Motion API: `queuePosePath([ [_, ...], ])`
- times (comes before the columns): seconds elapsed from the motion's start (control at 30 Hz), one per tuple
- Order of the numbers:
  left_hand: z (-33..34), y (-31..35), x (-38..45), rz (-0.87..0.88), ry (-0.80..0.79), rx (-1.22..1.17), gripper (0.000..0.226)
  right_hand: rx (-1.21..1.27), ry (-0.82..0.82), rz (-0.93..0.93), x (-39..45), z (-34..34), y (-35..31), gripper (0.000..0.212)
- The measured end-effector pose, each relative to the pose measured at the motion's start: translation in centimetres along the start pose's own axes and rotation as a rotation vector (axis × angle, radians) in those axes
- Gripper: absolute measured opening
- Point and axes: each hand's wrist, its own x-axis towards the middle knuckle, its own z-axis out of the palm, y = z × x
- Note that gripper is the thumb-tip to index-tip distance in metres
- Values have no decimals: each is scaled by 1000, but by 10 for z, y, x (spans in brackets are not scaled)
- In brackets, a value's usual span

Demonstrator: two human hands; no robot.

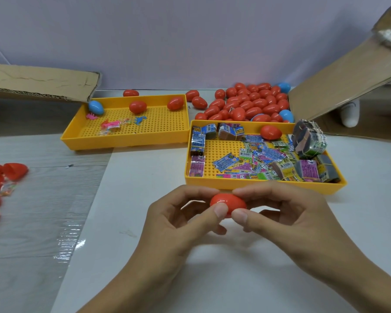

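Where the egg lies: the red plastic egg [228,203] is held just above the white worktop [145,222], between the 2 hands and right in front of the near yellow tray [257,185].
Left grip [185,213]: clasps the egg's left half, thumb [220,210] on the near face, forefinger arched over the top.
Right grip [280,213]: clasps the right half the same way, thumb [239,216] on the near face, forefinger on top; the 2 thumbs sit side by side, nearly touching.
Egg relative to grips: pinched at the fingertips only, well clear of both palms, the middle of its shell showing between the fingers.
Long axis: lies left to right, from 1 grip to the other, the right end a little lower.
Pointed end: cannot tell, as fingers cover both tips.
Near tray contents: printed paper packets [257,159], loose and in banded bundles, plus 1 red egg [270,132] at the far wall.
Far yellow tray [122,141]: 2 red eggs, 1 blue egg [96,107] in the far left corner, small coloured toy figures [110,126].
Egg pile [246,105]: many red eggs and a few blue, heaped behind the near tray.
Left edge: more red eggs and an open red half-shell [15,171].
Cardboard: 1 flap [43,84] at far left, another [348,80] at far right.
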Motion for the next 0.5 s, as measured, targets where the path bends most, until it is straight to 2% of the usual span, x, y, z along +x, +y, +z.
queuePosePath([
  [0.27, 0, -1, 0, -29, 15, -20, 29, 29, -5, 22, 1, 1, -1, 27],
  [0.43, -1, -4, 0, 0, -12, -9, 30, -12, -34, -33, 2, -2, 4, 27],
  [0.5, -1, -4, 0, 24, 7, 2, 32, -112, -22, -108, 4, -6, 5, 27],
])
